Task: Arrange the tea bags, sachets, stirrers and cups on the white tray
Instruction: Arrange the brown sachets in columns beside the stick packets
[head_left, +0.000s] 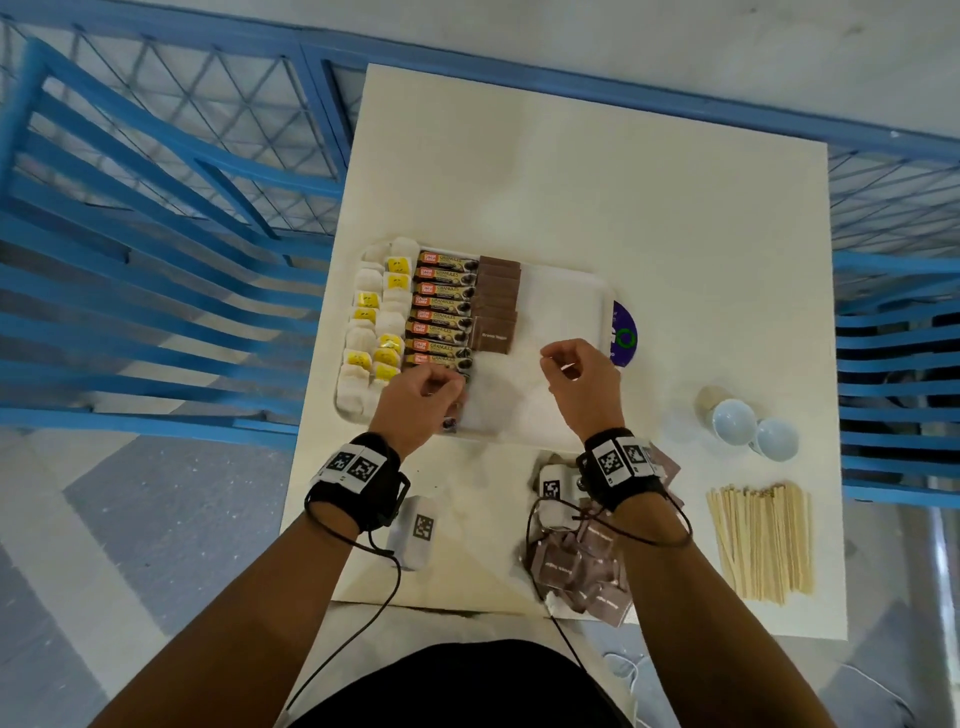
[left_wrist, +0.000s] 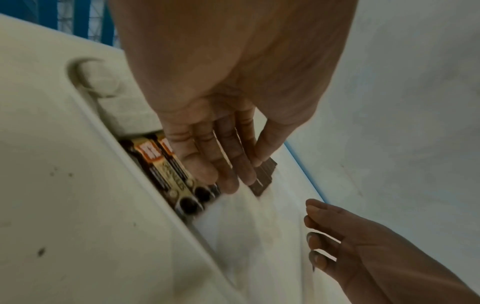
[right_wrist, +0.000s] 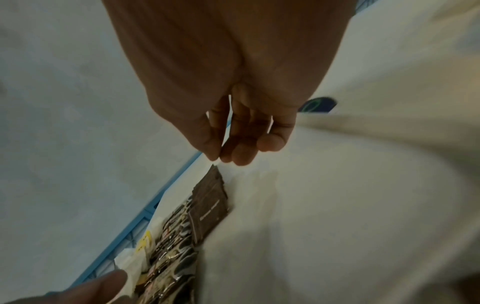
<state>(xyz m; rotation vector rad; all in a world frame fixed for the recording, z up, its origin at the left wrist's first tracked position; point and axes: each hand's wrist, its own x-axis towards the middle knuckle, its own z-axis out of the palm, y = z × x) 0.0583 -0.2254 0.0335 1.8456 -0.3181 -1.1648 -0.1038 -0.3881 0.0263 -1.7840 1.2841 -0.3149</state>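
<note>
A white tray (head_left: 561, 301) holds tea bags (head_left: 371, 332) at its left, then a column of coffee sachets (head_left: 441, 306), then a column of brown sugar sachets (head_left: 497, 296). My left hand (head_left: 457, 387) is over the near end of the coffee column, its straight fingers (left_wrist: 207, 170) touching the coffee sachets (left_wrist: 161, 164). My right hand (head_left: 553, 358) hovers above the bare tray floor (right_wrist: 337, 205) just right of the brown sachets (right_wrist: 207, 209), fingers loosely curled and holding nothing (right_wrist: 223, 158). Two pale cups (head_left: 735, 421) and a bundle of wooden stirrers (head_left: 761, 540) lie on the table at right.
Loose brown sachets (head_left: 582, 566) are heaped near the table's front edge under my right wrist. A purple disc (head_left: 623, 332) pokes out from under the tray's right rim. Blue slatted chairs (head_left: 156, 312) stand on both sides of the table.
</note>
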